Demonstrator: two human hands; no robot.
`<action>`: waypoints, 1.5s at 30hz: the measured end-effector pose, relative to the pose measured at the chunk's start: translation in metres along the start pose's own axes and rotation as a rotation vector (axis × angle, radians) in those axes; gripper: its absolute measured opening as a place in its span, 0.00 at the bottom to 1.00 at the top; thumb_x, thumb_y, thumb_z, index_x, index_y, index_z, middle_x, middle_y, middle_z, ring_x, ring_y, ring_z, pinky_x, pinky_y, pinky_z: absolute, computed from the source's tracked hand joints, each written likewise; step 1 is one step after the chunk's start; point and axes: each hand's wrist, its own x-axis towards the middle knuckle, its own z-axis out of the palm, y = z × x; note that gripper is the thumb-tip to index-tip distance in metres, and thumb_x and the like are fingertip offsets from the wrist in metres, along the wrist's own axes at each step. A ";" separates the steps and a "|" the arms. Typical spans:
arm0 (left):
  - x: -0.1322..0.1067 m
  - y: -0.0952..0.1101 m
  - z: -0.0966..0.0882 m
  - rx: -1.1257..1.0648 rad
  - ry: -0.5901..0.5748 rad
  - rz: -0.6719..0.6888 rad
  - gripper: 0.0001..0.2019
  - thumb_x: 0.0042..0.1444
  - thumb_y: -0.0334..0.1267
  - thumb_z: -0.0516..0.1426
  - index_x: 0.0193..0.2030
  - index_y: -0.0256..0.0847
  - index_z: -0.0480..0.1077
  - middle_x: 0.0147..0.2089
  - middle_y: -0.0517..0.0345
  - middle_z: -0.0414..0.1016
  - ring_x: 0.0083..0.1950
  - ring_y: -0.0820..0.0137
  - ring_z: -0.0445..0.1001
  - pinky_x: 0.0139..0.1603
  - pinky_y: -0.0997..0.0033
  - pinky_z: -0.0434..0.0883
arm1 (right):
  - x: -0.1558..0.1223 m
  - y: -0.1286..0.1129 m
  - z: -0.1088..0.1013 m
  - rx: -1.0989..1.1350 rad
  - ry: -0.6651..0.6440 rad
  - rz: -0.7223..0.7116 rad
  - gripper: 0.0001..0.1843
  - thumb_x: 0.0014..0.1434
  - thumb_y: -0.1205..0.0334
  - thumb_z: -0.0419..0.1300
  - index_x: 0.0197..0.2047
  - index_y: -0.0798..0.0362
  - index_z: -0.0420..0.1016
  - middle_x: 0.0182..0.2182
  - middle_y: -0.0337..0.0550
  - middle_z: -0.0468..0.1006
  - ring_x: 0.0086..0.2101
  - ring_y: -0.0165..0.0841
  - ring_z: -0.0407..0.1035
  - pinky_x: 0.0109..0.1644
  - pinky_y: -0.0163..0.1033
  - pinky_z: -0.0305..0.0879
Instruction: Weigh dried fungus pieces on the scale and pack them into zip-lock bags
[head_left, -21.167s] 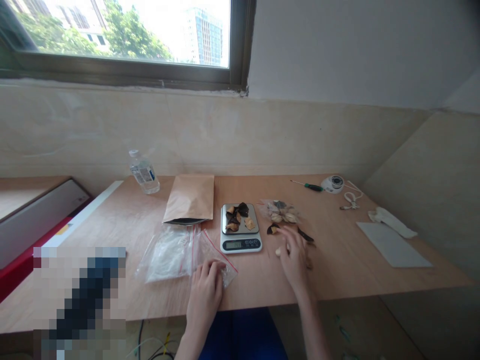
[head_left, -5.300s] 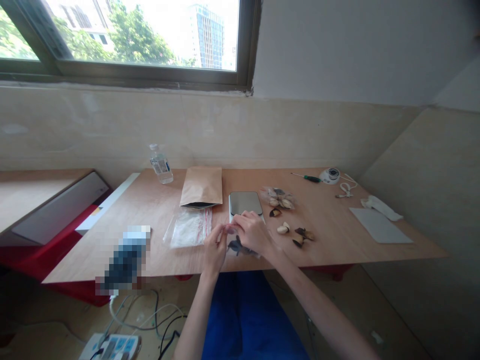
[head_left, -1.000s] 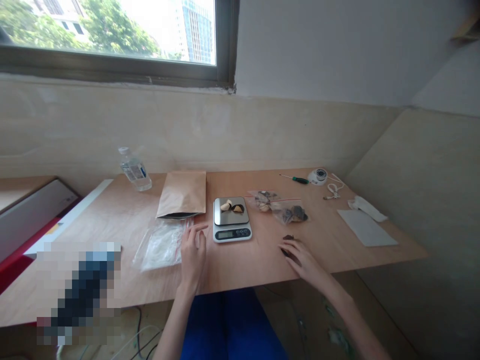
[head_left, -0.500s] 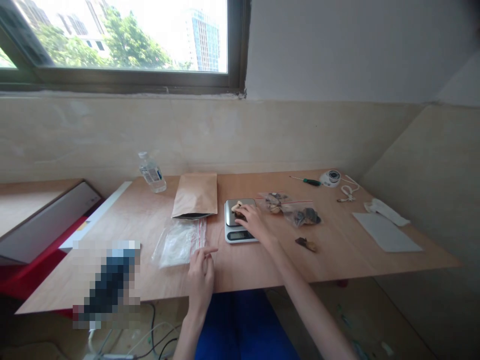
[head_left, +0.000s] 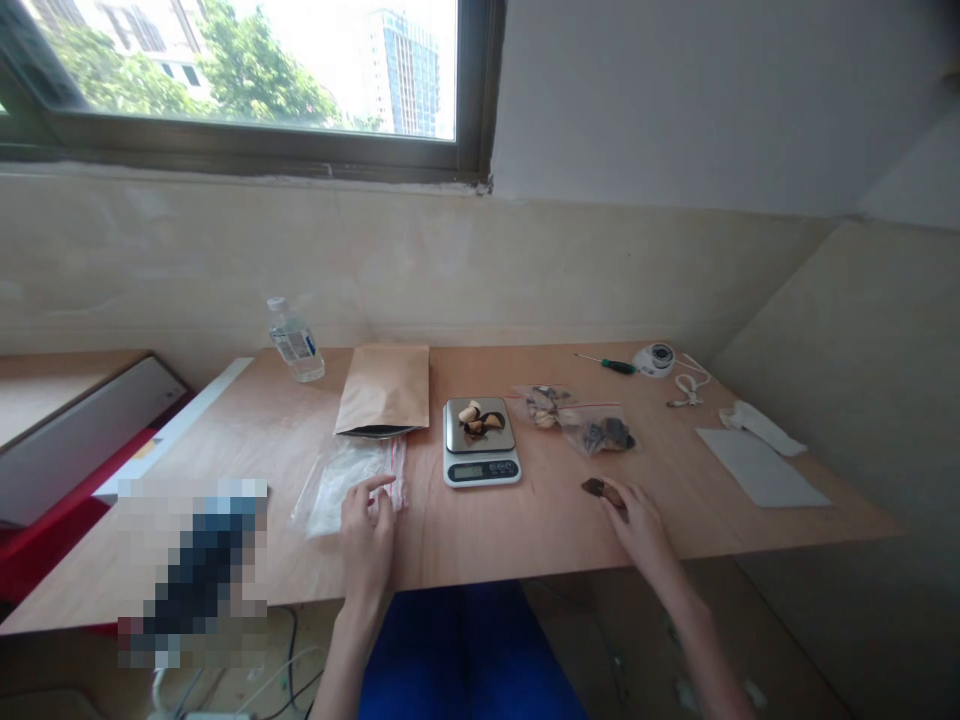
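Note:
A small digital scale [head_left: 481, 455] stands mid-table with a few pale and dark pieces [head_left: 480, 418] on its steel plate. My left hand [head_left: 366, 533] lies flat, fingers apart, on the near edge of a stack of clear zip bags [head_left: 349, 474]. My right hand [head_left: 637, 518] reaches over loose dark pieces [head_left: 601, 489] on the wood, its fingers curled down onto them. Two filled clear bags [head_left: 576, 418] lie just right of the scale.
A brown paper pouch [head_left: 384, 390] and a water bottle [head_left: 293, 341] stand behind the zip bags. A screwdriver [head_left: 609, 365], a round white device [head_left: 654, 359] with a cord, and a grey sheet [head_left: 760, 466] sit at the right. A blurred object [head_left: 191, 570] lies near the left front edge.
My right hand has left the scale plate and come back to the loose dark pieces at the front right. One more dark piece lies on the scale. My left hand shifted slightly left onto the bags.

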 end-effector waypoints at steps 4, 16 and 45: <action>0.021 -0.002 -0.004 0.087 0.090 0.058 0.10 0.57 0.37 0.47 0.41 0.41 0.68 0.42 0.54 0.70 0.45 0.63 0.68 0.47 0.59 0.66 | 0.030 -0.058 0.007 0.216 -0.046 0.010 0.18 0.59 0.55 0.51 0.50 0.52 0.69 0.47 0.51 0.73 0.46 0.40 0.69 0.47 0.45 0.67; 0.091 -0.024 0.001 0.439 0.152 0.193 0.23 0.54 0.33 0.51 0.58 0.40 0.61 0.56 0.43 0.61 0.56 0.55 0.63 0.53 0.53 0.62 | 0.074 -0.126 0.055 0.268 0.069 -0.162 0.19 0.61 0.58 0.52 0.55 0.53 0.65 0.51 0.51 0.70 0.53 0.40 0.63 0.57 0.51 0.59; 0.099 0.007 -0.026 0.218 0.102 0.316 0.14 0.60 0.43 0.50 0.45 0.48 0.74 0.39 0.59 0.77 0.36 0.71 0.75 0.34 0.76 0.66 | 0.111 -0.334 0.132 -0.120 -0.408 -0.313 0.19 0.61 0.78 0.44 0.52 0.66 0.66 0.47 0.63 0.73 0.47 0.45 0.69 0.51 0.49 0.65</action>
